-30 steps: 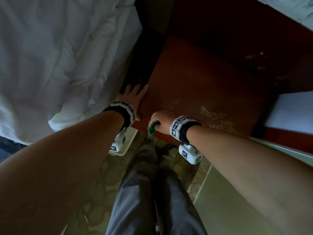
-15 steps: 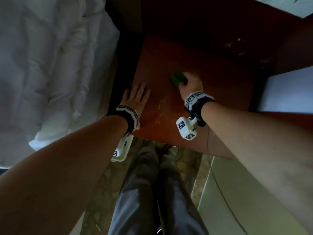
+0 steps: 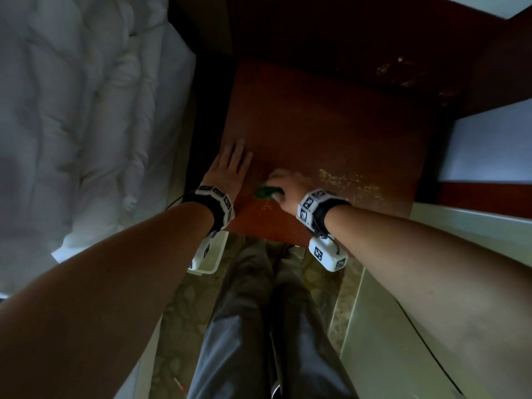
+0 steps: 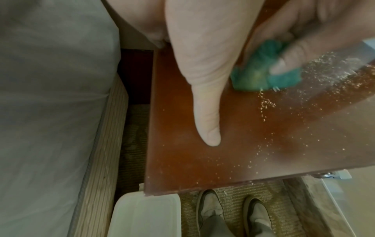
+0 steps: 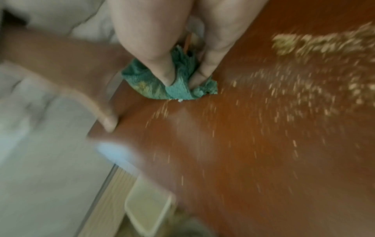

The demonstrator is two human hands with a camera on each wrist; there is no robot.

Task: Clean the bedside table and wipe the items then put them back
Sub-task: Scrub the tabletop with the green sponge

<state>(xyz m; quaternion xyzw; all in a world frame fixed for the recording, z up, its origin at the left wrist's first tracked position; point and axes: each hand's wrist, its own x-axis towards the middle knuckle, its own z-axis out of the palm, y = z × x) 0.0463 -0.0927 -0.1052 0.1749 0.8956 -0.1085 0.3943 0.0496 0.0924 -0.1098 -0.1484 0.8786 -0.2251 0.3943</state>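
The reddish-brown bedside table (image 3: 331, 133) (image 4: 202, 168) (image 5: 263, 160) carries scattered yellowish crumbs (image 3: 345, 180) (image 4: 265, 104) (image 5: 324, 72). My right hand (image 3: 283, 188) (image 5: 182, 61) grips a bunched green cloth (image 3: 266, 192) (image 4: 261, 72) (image 5: 174, 83) and presses it on the tabletop near the front. Flat on the table's left front part lies my left hand (image 3: 230, 168) (image 4: 202, 64), fingers straight, just left of the cloth. No items stand on the tabletop.
A white bed (image 3: 80, 125) runs along the left. A white bin (image 3: 211, 260) (image 4: 144, 216) stands on the carpet below the table's front left corner. My legs and shoes (image 4: 233, 211) are in front of the table. A pale cabinet (image 3: 431, 283) is at right.
My right hand has swept the cloth from the front edge out to the table's middle and back toward the front beside my left hand. The left hand has stayed flat on the table.
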